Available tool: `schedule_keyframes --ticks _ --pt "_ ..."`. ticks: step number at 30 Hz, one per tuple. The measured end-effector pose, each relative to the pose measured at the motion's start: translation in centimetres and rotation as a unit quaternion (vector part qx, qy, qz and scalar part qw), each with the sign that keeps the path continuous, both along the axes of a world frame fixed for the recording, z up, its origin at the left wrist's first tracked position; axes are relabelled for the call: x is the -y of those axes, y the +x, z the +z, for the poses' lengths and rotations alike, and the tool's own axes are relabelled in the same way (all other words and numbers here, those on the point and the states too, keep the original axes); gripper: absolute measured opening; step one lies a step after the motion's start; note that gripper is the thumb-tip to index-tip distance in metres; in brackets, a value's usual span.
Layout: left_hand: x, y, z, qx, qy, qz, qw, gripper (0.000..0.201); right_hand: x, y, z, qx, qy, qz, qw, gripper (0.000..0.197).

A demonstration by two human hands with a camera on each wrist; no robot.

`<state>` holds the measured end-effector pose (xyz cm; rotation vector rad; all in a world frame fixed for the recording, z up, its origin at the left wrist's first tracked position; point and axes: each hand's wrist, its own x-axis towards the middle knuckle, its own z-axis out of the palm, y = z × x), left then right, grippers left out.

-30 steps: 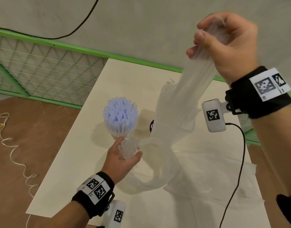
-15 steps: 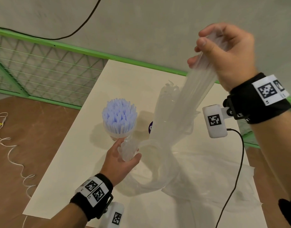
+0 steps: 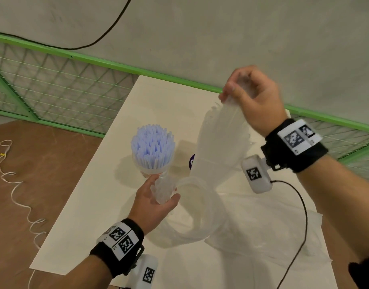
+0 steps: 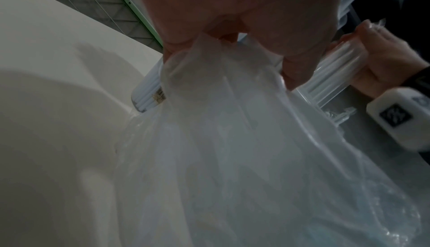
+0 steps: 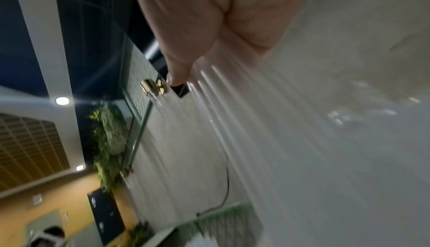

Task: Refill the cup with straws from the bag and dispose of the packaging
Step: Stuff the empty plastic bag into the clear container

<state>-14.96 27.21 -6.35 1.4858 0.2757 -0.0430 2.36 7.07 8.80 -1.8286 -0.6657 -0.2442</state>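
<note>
My right hand [image 3: 237, 90] grips the top of a bundle of clear straws [image 3: 223, 138] that slants down into a clear plastic bag [image 3: 196, 207] on the white table [image 3: 91, 205]. My left hand [image 3: 160, 195] pinches the bunched mouth of that bag [image 4: 221, 78] beside the bundle. A clear cup full of pale blue straws [image 3: 152, 147] stands upright just beyond my left hand. In the left wrist view the right hand [image 4: 377, 54] holds the straws [image 4: 332, 70] at the upper right. In the blurred right wrist view the straws [image 5: 232, 103] run down from my fingers.
A flat sheet of clear plastic [image 3: 269, 230] lies on the table's right half. A green-framed mesh fence [image 3: 54, 88] borders the far side. A white cord [image 3: 18, 184] lies on the brown floor to the left. A black cable [image 3: 300, 226] hangs from my right wrist.
My right hand has come down and toward the table with the straw bundle, pushing it lower into the bag. My left hand has kept its hold on the bag's mouth.
</note>
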Motion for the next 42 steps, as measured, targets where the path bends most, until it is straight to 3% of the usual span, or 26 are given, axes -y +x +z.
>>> schedule_keyframes --ticks 2,5,8,18,23,28,35,38,40,42 --pt "0.0 0.0 0.0 0.002 0.008 0.0 1.0 0.04 0.4 -0.7 -2.3 0.037 -0.104 -0.028 0.993 0.01" --pt "-0.1 0.0 0.0 0.005 0.024 -0.004 1.0 0.039 1.5 -1.7 -5.3 0.082 -0.284 -0.02 0.955 0.024" --pt "-0.2 0.0 -0.1 0.003 0.024 -0.002 1.0 0.039 2.5 -2.4 -6.2 0.123 -0.367 0.016 0.922 0.034" --pt "-0.1 0.2 -0.3 0.016 0.043 -0.018 0.999 0.032 2.7 -3.7 -8.1 0.15 -0.521 0.024 0.84 0.054" --pt "-0.1 0.4 -0.4 0.022 0.05 -0.019 0.998 0.027 2.5 -3.8 -7.7 0.151 -0.515 0.033 0.843 0.051" --pt "0.0 0.5 -0.2 0.027 0.031 -0.034 0.999 0.025 2.3 -3.4 -8.1 0.174 -0.554 0.04 0.813 0.046" --pt "0.2 1.0 -0.5 0.072 0.051 -0.029 0.996 0.028 2.4 -3.6 -7.8 0.15 -0.601 0.041 0.784 0.059" --pt "0.5 1.6 -1.0 0.088 0.079 -0.052 0.992 0.031 1.4 -4.9 -6.3 0.195 -0.548 0.014 0.813 0.065" --pt "0.5 1.7 -0.9 0.075 0.072 -0.053 0.993 0.034 -0.5 -6.6 -5.4 0.205 -0.454 0.041 0.866 0.062" --pt "0.9 1.8 -2.8 0.094 0.032 -0.089 0.991 0.041 -3.0 -8.9 -5.4 0.14 -0.341 0.127 0.921 0.054"
